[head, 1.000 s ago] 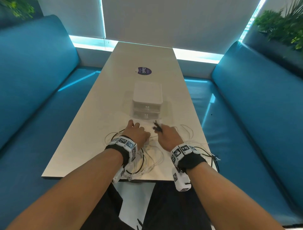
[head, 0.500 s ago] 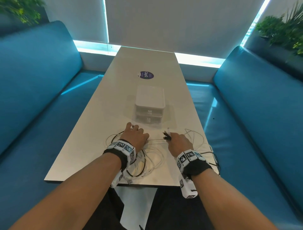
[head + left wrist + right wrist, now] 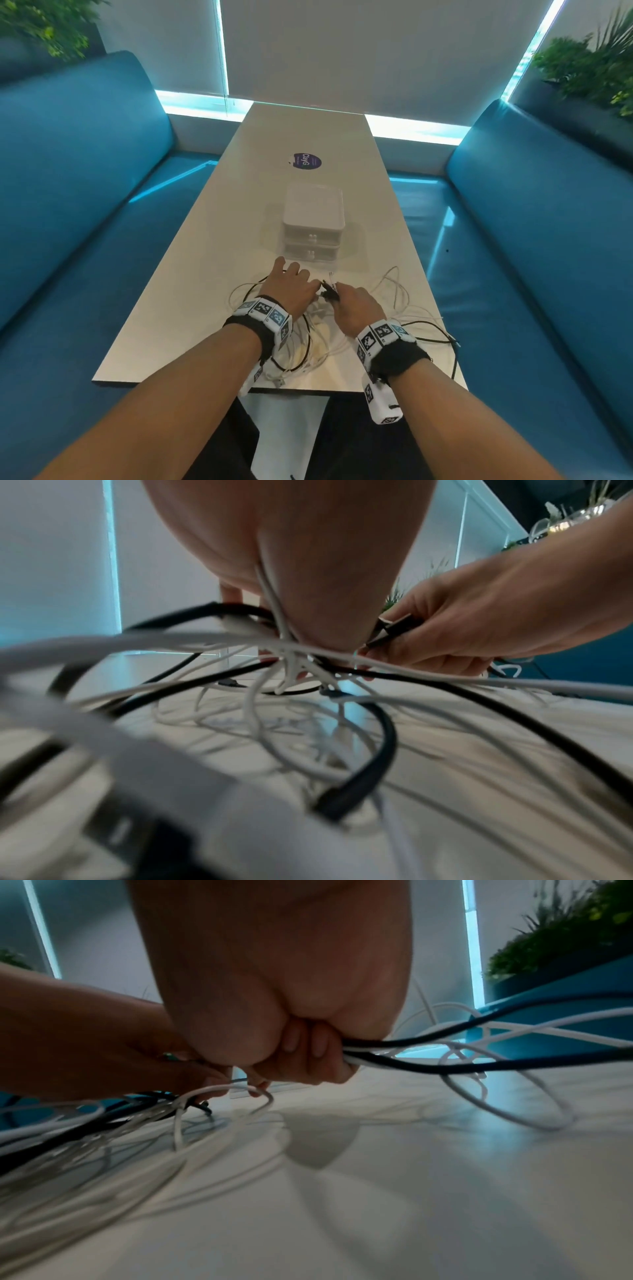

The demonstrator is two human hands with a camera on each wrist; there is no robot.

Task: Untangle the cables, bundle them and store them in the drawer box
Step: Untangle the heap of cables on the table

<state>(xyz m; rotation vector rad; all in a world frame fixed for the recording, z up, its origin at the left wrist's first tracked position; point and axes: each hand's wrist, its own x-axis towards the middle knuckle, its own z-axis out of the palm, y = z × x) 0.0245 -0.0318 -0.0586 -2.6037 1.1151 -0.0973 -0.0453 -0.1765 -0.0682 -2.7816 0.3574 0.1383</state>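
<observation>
A tangle of white and black cables (image 3: 308, 356) lies at the near end of the table (image 3: 171, 308). My left hand (image 3: 291, 284) sits on the tangle, and several white cables (image 3: 287, 653) gather under its palm (image 3: 308, 561). One white strand runs up into the palm crease. My right hand (image 3: 356, 305) is a fist around black and white cables (image 3: 411, 1042), its fingers (image 3: 308, 1047) curled over them. Black plug ends (image 3: 329, 291) stick out of that fist, next to the left thumb. The white two-drawer box (image 3: 313, 212) stands just beyond both hands, drawers closed.
White loops (image 3: 397, 291) and a black cable (image 3: 442, 339) spread to the right, the black one hanging over the table edge. A round purple sticker (image 3: 306, 161) lies beyond the box. Blue benches (image 3: 68, 205) (image 3: 531, 240) flank the table.
My right hand, with the black plugs, has moved left and now nearly touches the left hand. The left hand has stayed on the tangle.
</observation>
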